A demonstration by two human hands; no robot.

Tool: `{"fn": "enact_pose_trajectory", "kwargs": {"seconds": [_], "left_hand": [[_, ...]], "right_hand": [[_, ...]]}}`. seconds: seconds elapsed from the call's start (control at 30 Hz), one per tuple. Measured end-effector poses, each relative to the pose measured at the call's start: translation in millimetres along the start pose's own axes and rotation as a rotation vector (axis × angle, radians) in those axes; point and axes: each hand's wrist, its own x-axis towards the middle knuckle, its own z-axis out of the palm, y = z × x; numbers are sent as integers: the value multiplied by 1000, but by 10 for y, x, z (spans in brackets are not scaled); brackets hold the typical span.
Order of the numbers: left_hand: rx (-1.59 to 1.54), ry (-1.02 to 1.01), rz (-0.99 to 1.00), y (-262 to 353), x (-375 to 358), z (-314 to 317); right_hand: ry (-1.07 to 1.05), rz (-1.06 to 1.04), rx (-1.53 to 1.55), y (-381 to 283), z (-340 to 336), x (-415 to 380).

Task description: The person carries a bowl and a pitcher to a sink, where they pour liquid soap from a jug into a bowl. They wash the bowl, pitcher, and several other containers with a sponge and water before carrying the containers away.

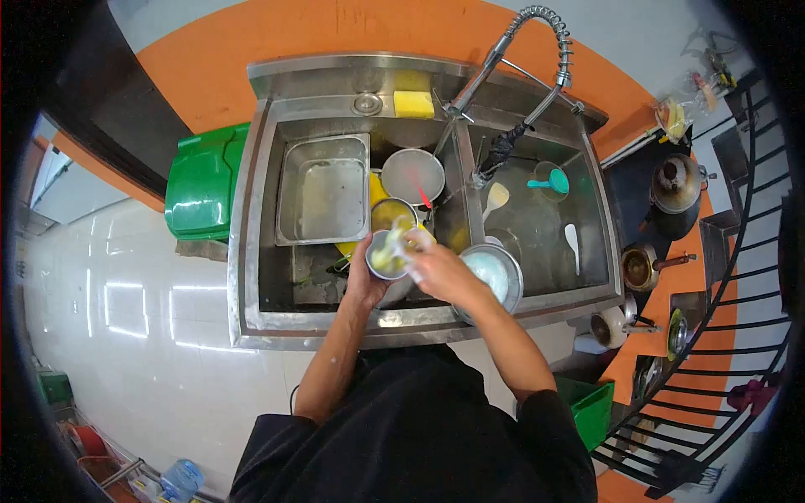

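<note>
My left hand (365, 277) is wrapped round the side of a small round metal bowl (375, 267), held up over the left sink basin. Over the bowl's mouth my right hand (436, 267) is closed on a pale yellow and white thing (390, 249), too smeared by motion to name. Just beyond the bowl sits a round metal pot (394, 210). A large rectangular steel pan (323, 201) lies to the left, and behind is a round pan (412, 176) with a red-handled utensil (421, 191). Beside my right forearm stands a metal basin of soapy water (493, 272).
In the right basin are a rice paddle (495, 199), a white spatula (572, 247) and a teal scoop (553, 181). A spring faucet (486, 80) rises behind the divider. A yellow sponge (413, 105) lies on the back ledge. A green bin (205, 184) stands left.
</note>
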Motion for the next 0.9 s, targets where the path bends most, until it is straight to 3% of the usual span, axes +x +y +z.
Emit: {"fn": "enact_pose_trajectory", "kwargs": {"seconds": [0.13,0.27,0.33,0.4,0.47,0.5,0.63,0.7,0.73,0.8,0.9], "left_hand": [[33,-20,115,-28,51,-82],[-19,60,208,15,42,-66],[-32,112,220,82,45,-87],[-106,110,229,88,62,-45],[-105,121,291,57,77,2],[-101,112,293,92,110,20],[101,174,366,175,160,17],[-19,130,331,200,155,-35],[-147,89,296,210,133,-33],[-199,49,281,153,104,21],[142,234,493,142,-29,298]], "right_hand": [[-65,19,-23,14,453,407],[220,-13,-356,30,604,669],[-77,-55,-113,93,494,799],[-60,-26,53,49,486,876],[235,78,189,-31,578,961],[330,127,52,-42,591,977],[351,139,-237,71,610,1028],[-40,-34,-12,101,366,1008],[-35,-31,-11,92,374,1006],[98,-56,149,47,409,1003],[338,48,-129,60,503,1032]]}}
